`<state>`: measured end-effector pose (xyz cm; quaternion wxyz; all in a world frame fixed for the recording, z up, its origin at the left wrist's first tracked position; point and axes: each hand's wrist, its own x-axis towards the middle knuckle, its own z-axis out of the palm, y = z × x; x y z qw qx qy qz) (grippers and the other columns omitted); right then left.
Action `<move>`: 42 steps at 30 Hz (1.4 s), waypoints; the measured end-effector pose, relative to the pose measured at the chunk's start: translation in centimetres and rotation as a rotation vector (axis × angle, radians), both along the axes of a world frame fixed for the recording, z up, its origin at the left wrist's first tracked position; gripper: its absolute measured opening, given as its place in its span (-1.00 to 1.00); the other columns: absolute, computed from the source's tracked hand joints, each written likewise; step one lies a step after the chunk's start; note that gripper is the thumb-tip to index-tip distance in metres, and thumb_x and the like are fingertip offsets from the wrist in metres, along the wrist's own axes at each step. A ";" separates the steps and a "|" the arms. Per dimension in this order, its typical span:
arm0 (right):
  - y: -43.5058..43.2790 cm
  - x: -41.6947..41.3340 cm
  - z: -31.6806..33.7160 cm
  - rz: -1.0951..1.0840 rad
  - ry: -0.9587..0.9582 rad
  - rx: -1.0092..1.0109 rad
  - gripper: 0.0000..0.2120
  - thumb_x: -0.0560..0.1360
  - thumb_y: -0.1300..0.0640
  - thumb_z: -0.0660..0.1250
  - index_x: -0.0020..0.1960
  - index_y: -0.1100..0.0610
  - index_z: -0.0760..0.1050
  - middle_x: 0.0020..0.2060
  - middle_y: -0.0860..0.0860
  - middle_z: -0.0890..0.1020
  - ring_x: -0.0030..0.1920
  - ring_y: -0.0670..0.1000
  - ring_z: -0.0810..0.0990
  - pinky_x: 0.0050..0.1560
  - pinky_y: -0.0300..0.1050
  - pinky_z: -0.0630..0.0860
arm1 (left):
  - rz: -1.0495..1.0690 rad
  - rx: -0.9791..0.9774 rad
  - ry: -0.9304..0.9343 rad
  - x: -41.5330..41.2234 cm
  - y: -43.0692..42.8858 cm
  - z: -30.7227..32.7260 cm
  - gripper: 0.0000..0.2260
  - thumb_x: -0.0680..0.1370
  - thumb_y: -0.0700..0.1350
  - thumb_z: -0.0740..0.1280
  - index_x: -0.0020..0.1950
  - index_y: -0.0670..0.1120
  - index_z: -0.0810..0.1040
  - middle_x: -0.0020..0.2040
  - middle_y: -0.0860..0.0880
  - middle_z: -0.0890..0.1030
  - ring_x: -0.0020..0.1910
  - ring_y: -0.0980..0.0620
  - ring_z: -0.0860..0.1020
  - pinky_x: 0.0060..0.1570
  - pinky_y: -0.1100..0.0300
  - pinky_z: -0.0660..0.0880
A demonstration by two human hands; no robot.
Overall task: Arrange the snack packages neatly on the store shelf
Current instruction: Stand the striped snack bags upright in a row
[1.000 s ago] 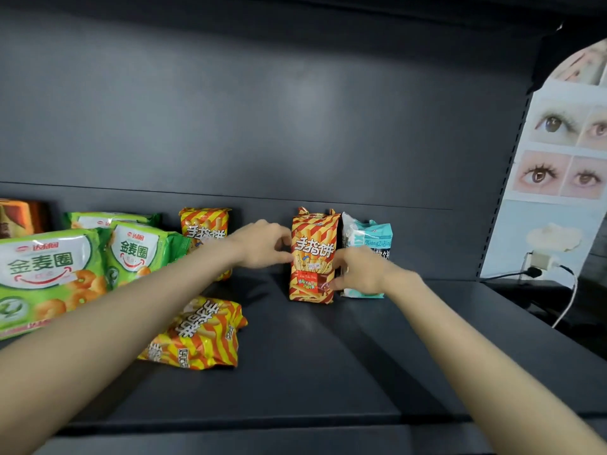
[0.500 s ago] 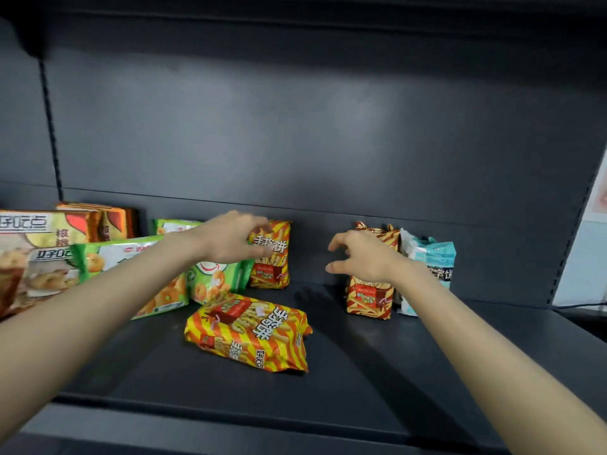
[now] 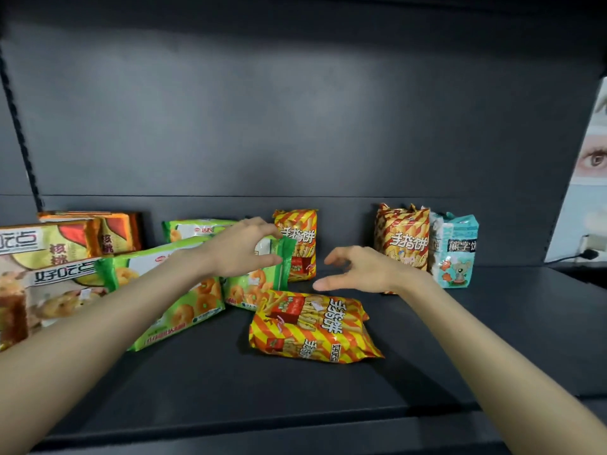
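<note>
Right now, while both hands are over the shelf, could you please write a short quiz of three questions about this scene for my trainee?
1. True or false: the right hand is holding a package.
2. How many red-and-yellow striped packs are on the shelf? A) two B) three C) five
3. Fill in: the light blue pack stands at the far ___ end of the row.

Key: 1 false, as the hand is open and empty. 2 B: two stand at the back and one lies flat in front. 3 right.

Bare shelf (image 3: 492,339) right of the fallen pack (image 3: 312,326)
</note>
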<state>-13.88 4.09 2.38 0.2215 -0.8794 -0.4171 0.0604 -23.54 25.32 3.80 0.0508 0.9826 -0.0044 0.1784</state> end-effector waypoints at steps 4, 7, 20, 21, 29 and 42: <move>0.4 -0.8 -1.4 -0.091 0.204 -0.242 -0.07 0.29 -0.35 0.38 0.50 0.03 0.13 0.45 0.01 0.28 0.40 0.08 0.34 0.28 0.03 0.45 | -0.076 -0.064 -0.030 0.2 0.6 -0.7 -0.57 0.52 0.09 0.32 0.35 -0.01 0.42 0.37 -0.01 0.38 0.36 0.02 0.34 0.31 0.11 0.30; 0.4 -1.1 -2.0 -0.128 0.348 -0.252 -0.07 0.29 -0.27 0.44 0.50 0.07 0.13 0.43 -0.01 0.29 0.34 0.08 0.40 0.14 0.03 0.56 | -0.136 -0.090 -0.130 0.4 0.4 -0.9 -0.61 0.53 0.09 0.31 0.31 -0.02 0.46 0.36 0.03 0.39 0.37 0.06 0.32 0.31 0.18 0.23; -2.0 0.2 1.3 -0.056 -0.009 0.049 -0.59 0.17 -0.02 0.62 -0.05 0.06 0.61 -0.13 -0.08 0.66 -0.09 -0.10 0.62 -0.05 -0.17 0.59 | -0.364 -0.492 0.559 2.3 -2.2 -2.7 -0.43 0.43 -0.04 0.48 0.38 -0.04 0.34 0.21 0.12 0.55 0.15 0.17 0.56 0.12 0.29 0.51; -2.0 0.3 1.4 -0.044 -0.015 0.067 -0.61 0.17 -0.01 0.62 -0.06 0.05 0.62 -0.14 -0.10 0.66 -0.09 -0.11 0.62 -0.05 -0.18 0.58 | -0.360 -0.514 0.584 2.4 -2.4 -2.8 -0.45 0.43 -0.06 0.48 0.35 -0.02 0.36 0.18 0.11 0.58 0.11 0.17 0.58 0.09 0.29 0.53; -2.1 1.9 1.2 -0.174 0.056 0.624 -0.14 0.26 0.01 0.56 0.43 0.00 0.20 0.20 -0.14 0.44 0.17 -0.12 0.45 0.07 -0.26 0.41 | -0.248 -0.746 0.319 3.8 -2.8 -2.7 -0.37 0.34 0.02 0.54 0.30 -0.03 0.31 0.19 0.11 0.52 0.19 0.16 0.50 0.21 0.19 0.48; -1.0 5.7 0.6 -0.114 0.207 0.609 -0.54 0.41 0.15 0.46 0.22 0.06 0.34 0.02 -0.03 0.57 0.00 -0.03 0.61 -0.21 -0.17 0.62 | -0.128 -0.555 -0.210 5.4 -1.5 1.2 -0.75 0.38 -0.13 0.52 0.02 -0.12 0.61 -0.02 -0.01 0.67 -0.04 0.08 0.63 0.11 0.13 0.55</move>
